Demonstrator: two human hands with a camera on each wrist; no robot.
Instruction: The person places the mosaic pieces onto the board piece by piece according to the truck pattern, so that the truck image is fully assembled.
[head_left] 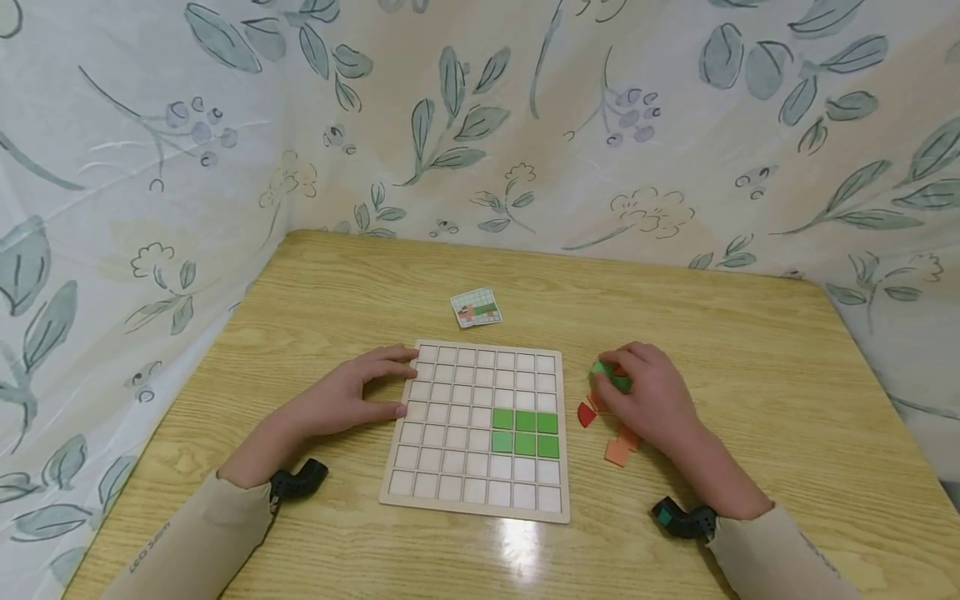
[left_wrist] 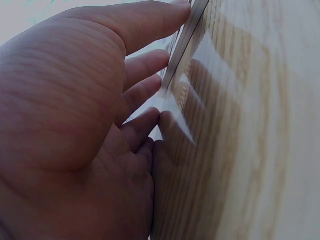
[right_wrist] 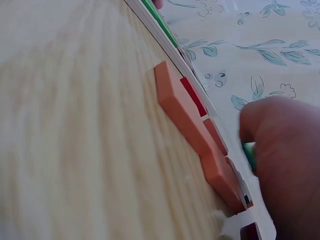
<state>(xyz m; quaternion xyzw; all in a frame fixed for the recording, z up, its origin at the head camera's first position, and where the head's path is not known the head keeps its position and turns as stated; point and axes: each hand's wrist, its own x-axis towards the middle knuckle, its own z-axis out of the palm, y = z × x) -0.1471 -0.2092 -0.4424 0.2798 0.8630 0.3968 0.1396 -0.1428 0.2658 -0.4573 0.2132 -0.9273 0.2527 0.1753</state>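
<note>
Board (head_left: pixel 453 460) lay on the table (head_left: pixel 360 275), six green tiles (head_left: pixel 527 422) set in two rows of three toward its right edge; the left hand (head_left: pixel 341 398) touched its left edge, fingers loose and gripping nothing; the right hand (head_left: pixel 654 400) pinched a green piece (head_left: pixel 621 384) right of the board, near a red piece (head_left: pixel 587 414) and orange pieces (head_left: pixel 617 452); a picture card (head_left: pixel 476 307) lay beyond the board.
</note>
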